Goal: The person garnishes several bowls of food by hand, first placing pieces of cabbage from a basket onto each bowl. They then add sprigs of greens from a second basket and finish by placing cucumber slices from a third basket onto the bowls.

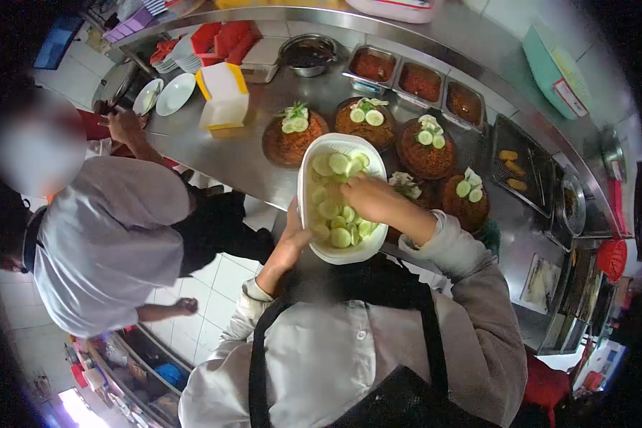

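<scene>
A white plastic tub is held in front of my body, with cucumber slices inside. My left hand grips the tub's left side, thumb over the rim. Reaching in from the right, my right hand has its fingers closed on cucumber slices, the fingertips partly hidden. Just beyond the tub stand several round brown dishes of reddish-brown food, among them a left dish, a middle dish and a right dish. Cucumber slices and pale leafy garnish top them. A nearer dish sits by my right forearm.
Three metal trays of red sauce line the counter's back. Left are an open yellow-white box, a white plate and a dark bowl. A rack with fried pieces lies right. A co-worker stands at left.
</scene>
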{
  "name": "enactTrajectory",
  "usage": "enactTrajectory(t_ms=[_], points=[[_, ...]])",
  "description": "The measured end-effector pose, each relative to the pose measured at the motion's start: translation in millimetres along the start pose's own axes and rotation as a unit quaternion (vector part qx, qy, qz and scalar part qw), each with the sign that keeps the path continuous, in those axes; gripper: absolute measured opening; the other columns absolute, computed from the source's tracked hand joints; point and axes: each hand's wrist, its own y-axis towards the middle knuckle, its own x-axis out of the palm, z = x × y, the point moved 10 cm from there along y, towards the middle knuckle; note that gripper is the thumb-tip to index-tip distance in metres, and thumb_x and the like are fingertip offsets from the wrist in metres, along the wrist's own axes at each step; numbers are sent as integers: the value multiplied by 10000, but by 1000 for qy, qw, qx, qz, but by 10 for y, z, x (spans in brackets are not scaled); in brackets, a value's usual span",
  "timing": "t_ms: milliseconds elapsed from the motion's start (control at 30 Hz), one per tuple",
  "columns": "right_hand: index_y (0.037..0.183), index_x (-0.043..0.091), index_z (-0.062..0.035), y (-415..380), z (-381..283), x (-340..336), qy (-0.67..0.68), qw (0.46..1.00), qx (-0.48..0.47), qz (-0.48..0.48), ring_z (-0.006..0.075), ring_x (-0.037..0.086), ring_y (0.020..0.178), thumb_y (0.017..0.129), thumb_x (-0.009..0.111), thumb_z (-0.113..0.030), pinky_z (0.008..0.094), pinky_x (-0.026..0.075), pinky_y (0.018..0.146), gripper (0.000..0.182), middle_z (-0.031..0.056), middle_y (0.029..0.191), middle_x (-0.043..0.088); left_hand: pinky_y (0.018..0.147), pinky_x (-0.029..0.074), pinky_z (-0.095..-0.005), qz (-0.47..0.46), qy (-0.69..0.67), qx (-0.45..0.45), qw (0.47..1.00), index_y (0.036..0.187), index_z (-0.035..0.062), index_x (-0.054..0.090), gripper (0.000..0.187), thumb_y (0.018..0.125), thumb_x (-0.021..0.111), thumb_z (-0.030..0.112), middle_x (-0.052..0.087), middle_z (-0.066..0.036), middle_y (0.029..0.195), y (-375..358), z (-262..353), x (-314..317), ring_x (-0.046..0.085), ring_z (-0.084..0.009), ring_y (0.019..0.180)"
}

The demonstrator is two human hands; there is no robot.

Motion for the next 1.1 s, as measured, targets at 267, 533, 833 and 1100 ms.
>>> enactTrajectory(t_ms=[267, 533, 833, 1100], points=[[942, 609, -8, 536, -420, 30, 105, 994, 1, 6, 366, 593, 941, 733, 548, 42, 460, 484, 773, 223, 184, 933, 620, 1131, 177, -362, 21, -53, -46, 997, 1481, 5, 65, 878, 749, 516, 184, 187, -180, 1495, -318, -150, -847, 166, -286, 1399], [879, 655, -16, 945, -929, 495, -5, 985, -26, -168, 357, 634, 794, 724, 572, -39, 471, 503, 706, 177, 173, 853, 635, 1113, 237, -366, 22, -92, 13, 995, 1470, 7, 97, 842, 772, 547, 143, 264, -179, 1453, -540, 27, -1293, 251, -286, 1366], [958, 653, -115, 1199, -1525, 435, -104, 988, -108, -43, 285, 646, 829, 817, 531, -150, 494, 444, 796, 189, 85, 845, 662, 1070, 295, -370, 88, -99, 6, 991, 1449, 31, 190, 765, 766, 464, 240, 331, -151, 1395, -873, -376, -1670, 328, -272, 1307], [1042, 612, -38, 581, -545, -360, 444, 843, 64, 298, 214, 606, 931, 865, 638, -145, 344, 491, 823, 208, 84, 1006, 621, 1058, 301, -392, 149, -184, -110, 965, 1463, 78, 173, 808, 726, 478, 209, 332, -158, 1408, -869, -700, -1758, 348, -308, 1286]])
